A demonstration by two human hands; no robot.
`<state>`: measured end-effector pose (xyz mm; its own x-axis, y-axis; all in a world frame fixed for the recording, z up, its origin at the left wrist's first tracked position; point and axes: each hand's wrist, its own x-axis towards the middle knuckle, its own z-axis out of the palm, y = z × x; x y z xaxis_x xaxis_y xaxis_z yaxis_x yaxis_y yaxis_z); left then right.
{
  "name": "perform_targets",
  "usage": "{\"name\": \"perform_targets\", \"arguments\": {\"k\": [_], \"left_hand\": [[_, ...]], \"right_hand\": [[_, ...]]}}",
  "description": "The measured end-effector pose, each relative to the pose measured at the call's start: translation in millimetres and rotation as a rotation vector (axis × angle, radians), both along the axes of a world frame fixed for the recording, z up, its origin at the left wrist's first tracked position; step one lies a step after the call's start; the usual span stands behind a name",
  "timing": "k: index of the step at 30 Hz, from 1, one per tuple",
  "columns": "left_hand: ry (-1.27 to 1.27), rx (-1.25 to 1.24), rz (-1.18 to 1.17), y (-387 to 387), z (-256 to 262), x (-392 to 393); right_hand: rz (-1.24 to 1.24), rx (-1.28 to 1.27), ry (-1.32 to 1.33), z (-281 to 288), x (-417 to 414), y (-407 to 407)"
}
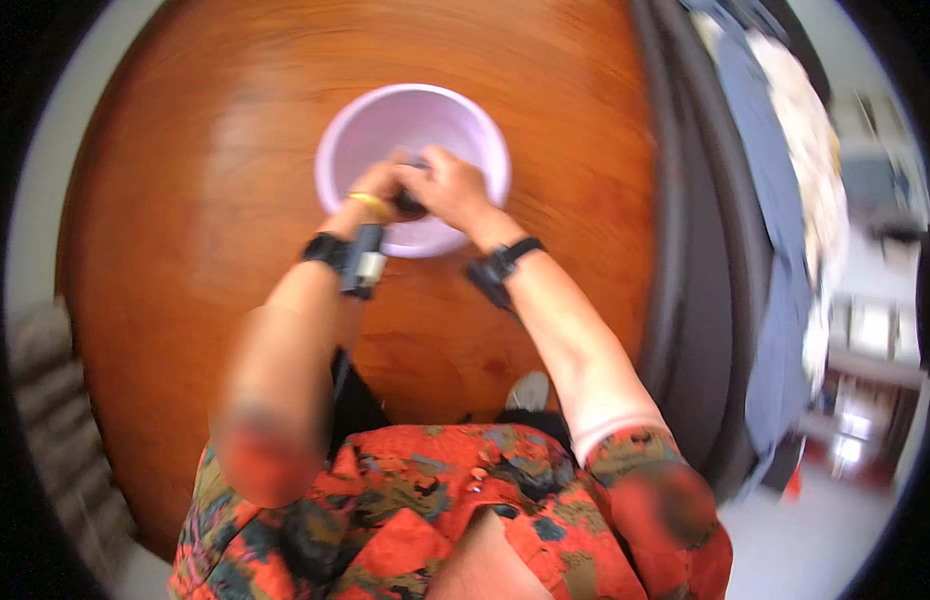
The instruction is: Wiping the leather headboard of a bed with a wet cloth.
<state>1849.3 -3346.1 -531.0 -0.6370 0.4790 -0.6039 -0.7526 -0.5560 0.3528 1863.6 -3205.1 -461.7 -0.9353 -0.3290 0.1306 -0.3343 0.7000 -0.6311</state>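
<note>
My left hand (379,182) and my right hand (456,189) meet over a pale purple plastic basin (336,135). Between them they grip a small dark item (411,204); blur and my fingers leave its kind unclear. The basin rests on a glossy reddish-brown wooden surface (270,150), and its inside beyond my hands looks pale. A yellow bangle (370,204) circles my left wrist. Dark straps with devices sit on both forearms, one device (362,261) on the left and another (495,274) on the right.
Along the right side runs a dark padded piece of furniture (690,262), with blue-grey cloth (769,202) and white cloth (810,150) over it. Grey ribbed upholstery (60,420) stands at the left. A pale shoe (529,391) shows near my lap.
</note>
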Motion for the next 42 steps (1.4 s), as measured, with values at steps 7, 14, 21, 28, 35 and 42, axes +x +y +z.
{"name": "perform_targets", "arguments": {"k": [7, 14, 21, 28, 35, 42], "left_hand": [[0.23, -0.32, 0.019, 25.3, 55.4, -5.6], [0.473, -0.766, -0.054, 65.8, 62.9, 19.8], [0.15, -0.3, -0.354, 80.8, 46.5, 36.9], [0.265, 0.181, -0.669, 125.8, 80.1, 76.5], [0.495, -0.345, -0.977, 132.3, 43.9, 77.1], [0.894, -0.778, -1.157, 107.6, -75.7, 76.5]], "right_hand": [[-0.238, -0.395, -0.248, -2.6, 13.8, 54.9], [-0.806, -0.914, -0.178, 12.2, 22.8, 119.6], [-0.19, 0.14, -0.088, 48.2, 84.2, 106.8], [-0.155, -0.074, -0.36, 56.0, 135.2, 177.8], [-0.671, -0.142, -0.702, 135.1, 247.4, 284.0], [-1.61, -0.02, 0.001, 49.7, 466.0, 350.3]]}}
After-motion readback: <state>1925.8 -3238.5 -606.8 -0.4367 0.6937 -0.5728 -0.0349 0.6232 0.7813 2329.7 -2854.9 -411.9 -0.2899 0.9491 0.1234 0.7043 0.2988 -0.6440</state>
